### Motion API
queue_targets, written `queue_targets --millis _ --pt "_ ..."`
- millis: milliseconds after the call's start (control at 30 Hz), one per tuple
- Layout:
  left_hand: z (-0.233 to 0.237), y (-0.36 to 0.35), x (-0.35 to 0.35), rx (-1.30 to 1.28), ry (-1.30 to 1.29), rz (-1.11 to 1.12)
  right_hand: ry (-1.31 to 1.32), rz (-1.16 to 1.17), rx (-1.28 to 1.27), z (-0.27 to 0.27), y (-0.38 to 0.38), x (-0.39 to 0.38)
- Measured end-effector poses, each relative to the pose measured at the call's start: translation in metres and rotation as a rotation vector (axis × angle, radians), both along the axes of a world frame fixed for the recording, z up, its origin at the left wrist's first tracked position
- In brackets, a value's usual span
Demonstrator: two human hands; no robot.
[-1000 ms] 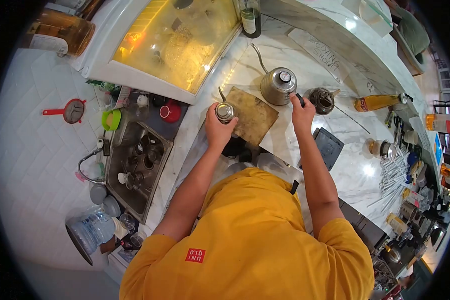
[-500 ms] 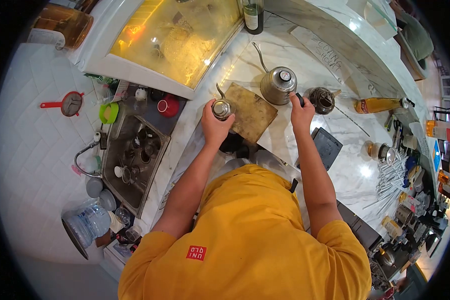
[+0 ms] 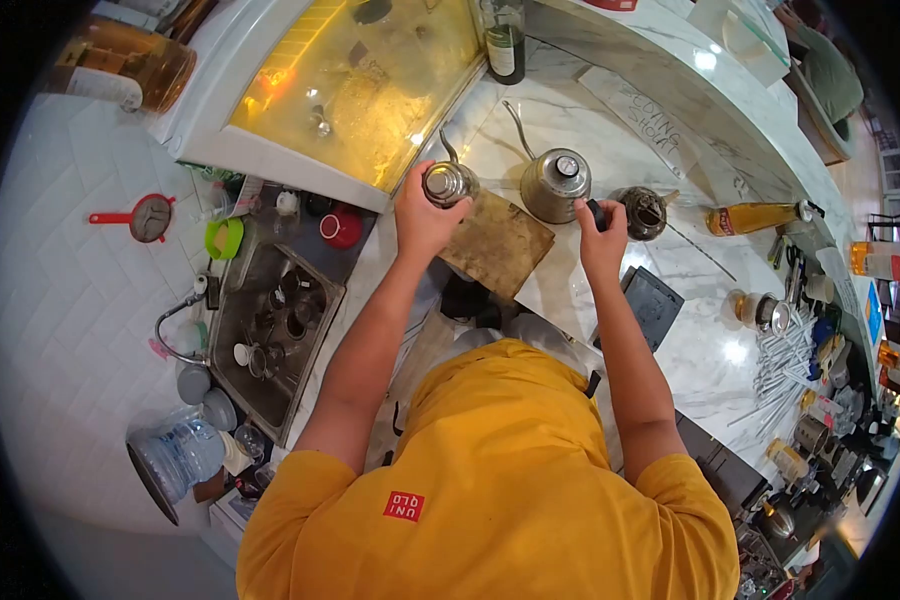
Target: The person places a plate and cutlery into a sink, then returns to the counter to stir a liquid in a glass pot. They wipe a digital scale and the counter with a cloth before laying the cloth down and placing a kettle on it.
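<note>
steel pot [image 3: 445, 184] gripped by left hand [image 3: 422, 218] over the board's [image 3: 500, 245] far corner; kettle [image 3: 555, 185] upright on the counter [image 3: 690, 300], handle clasped by right hand [image 3: 602, 240]. likely early: both grasped, no pouring yet.

Before you runs a white marble counter [image 3: 710, 330], curving along a raised marble ledge [image 3: 690, 90]. On your left, a white herringbone-tiled wall [image 3: 70, 300] backs a steel sink [image 3: 270, 320]. A glass display case [image 3: 360, 80] glows yellow from within, and bright glare spots shine on the marble.
</note>
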State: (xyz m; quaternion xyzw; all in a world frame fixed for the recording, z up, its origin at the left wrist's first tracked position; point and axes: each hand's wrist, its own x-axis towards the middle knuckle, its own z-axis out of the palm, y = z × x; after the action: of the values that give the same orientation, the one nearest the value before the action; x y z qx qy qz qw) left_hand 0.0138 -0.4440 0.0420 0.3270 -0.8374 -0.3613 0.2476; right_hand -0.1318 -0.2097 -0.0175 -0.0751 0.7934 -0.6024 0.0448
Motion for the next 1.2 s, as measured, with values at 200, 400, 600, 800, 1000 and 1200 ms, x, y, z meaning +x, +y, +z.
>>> queue_targets --millis 200,400,600,800,1000,1200 --pt "-0.001 -0.026 -0.038 -0.046 -0.102 -0.093 0.185 0.000 0.070 0.012 0.021 0.015" --pt "-0.021 -0.044 -0.071 -0.143 -0.207 -0.146 0.275 0.001 0.106 0.043 0.039 0.040" --pt "-0.023 -0.041 -0.090 -0.176 -0.305 -0.157 0.335 0.010 0.152 0.055 0.051 0.058" --pt "-0.032 -0.044 -0.096 -0.178 -0.305 -0.170 0.326 0.085 0.184 0.040 0.054 0.087" --pt "-0.032 -0.044 -0.096 -0.258 -0.309 -0.205 0.260 0.271 0.233 0.017 0.049 0.098" --pt "-0.038 -0.048 -0.093 -0.253 -0.310 -0.222 0.251 0.378 0.308 -0.005 0.037 0.097"
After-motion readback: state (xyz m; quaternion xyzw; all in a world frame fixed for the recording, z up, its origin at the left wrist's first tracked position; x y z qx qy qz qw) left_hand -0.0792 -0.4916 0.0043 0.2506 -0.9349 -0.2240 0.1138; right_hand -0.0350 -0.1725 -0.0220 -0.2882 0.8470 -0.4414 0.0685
